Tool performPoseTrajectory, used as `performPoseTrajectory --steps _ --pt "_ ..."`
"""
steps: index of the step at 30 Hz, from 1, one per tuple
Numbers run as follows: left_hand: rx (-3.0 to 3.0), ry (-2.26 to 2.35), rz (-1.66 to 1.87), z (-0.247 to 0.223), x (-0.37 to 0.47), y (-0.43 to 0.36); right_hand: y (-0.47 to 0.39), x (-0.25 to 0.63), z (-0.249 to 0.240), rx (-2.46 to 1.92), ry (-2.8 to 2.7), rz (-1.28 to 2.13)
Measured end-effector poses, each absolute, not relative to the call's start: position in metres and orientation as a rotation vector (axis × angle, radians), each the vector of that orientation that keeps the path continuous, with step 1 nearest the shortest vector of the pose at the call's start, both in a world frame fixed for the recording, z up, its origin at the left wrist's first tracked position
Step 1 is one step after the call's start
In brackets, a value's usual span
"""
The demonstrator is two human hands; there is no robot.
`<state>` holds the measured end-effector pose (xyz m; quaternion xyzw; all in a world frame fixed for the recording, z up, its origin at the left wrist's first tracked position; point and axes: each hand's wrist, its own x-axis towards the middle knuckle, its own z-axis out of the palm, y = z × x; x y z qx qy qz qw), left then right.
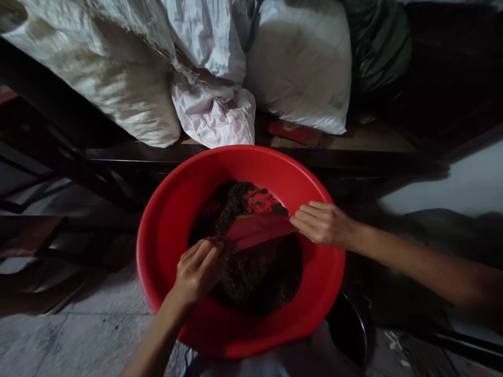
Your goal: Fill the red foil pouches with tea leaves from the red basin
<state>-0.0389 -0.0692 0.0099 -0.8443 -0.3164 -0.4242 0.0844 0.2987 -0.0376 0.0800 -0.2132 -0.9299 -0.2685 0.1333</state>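
Observation:
A large red basin (163, 209) holds dark, loose, crumbly material (251, 277) spread over its bottom. Over this material, a dark red flat sheet or packet (259, 230) is stretched between my two hands. My left hand (199, 268) is closed on its near-left end, and my right hand (317, 222) pinches the right end. Whether the sheet is paper or plastic I cannot tell. A patch of red basin floor shows through behind it.
White woven sacks (302, 63) and a crumpled pale bag (214, 112) stand on a dark bench (129, 152) behind the basin. A dark round pot (349, 330) sits at lower right. Wooden furniture (31, 235) stands at left on the grey floor (90, 335).

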Motion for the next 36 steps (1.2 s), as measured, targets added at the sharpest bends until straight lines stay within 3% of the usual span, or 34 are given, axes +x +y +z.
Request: performPoseTrajectory --steps 5,10,15,18,28,33,36 --pt "-2.547 -0.987 -1.277 0.016 -0.045 -0.065 -0.053 0.385 0.075 -1.058 -2.732 -0.775" --pt "-2.570 -1.145 -1.034 0.038 -0.044 -0.063 -0.088 0.379 0.057 -1.661 -2.145 -0.360" --pt "-2.576 -1.112 -0.983 0.050 -0.016 -0.061 -0.101 0.286 0.037 -1.587 -1.656 0.358" --pt "-2.618 -1.120 -1.002 0.058 -0.003 -0.061 -0.093 0.258 0.029 -1.533 -1.455 0.590" --pt "-2.747 -0.903 -0.562 0.084 0.037 -0.064 -0.103 0.247 0.040 -1.453 -1.577 0.469" --pt "-2.840 -1.060 -0.090 0.080 0.053 -0.065 -0.123 0.230 0.033 -1.521 -1.127 0.470" --pt "-2.888 -1.143 -0.272 0.100 0.058 -0.062 -0.145 0.231 0.041 -1.515 -0.961 0.728"
